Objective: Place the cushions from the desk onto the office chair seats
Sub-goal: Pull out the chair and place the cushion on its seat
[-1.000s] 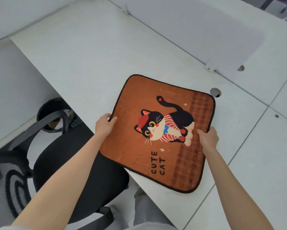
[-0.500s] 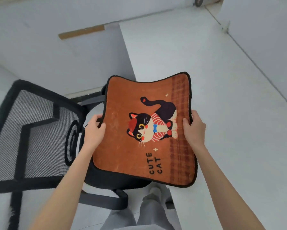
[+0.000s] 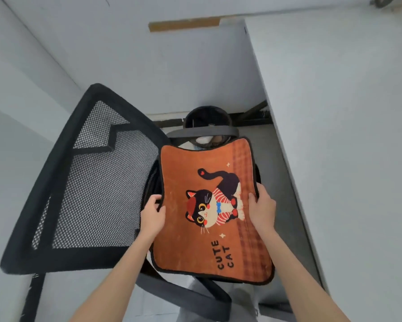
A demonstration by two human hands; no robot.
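Observation:
An orange cushion (image 3: 183, 240) with a black cat and the words CUTE CAT is held flat over the seat of a black office chair. My left hand (image 3: 152, 216) grips its left edge and my right hand (image 3: 262, 210) grips its right edge. The chair's mesh backrest (image 3: 91, 182) stands to the left of the cushion. The seat itself is almost wholly hidden under the cushion; I cannot tell whether the cushion touches it.
The white desk (image 3: 346, 135) runs along the right side. A chair armrest (image 3: 202, 132) shows beyond the cushion and another armrest (image 3: 183, 296) below it. A black waste bin (image 3: 207, 115) sits under the desk end. White partition walls close off the left and far sides.
Both hands have carried the cushion off the desk, leftward, to above the chair seat. My view has swung left and down toward the chair.

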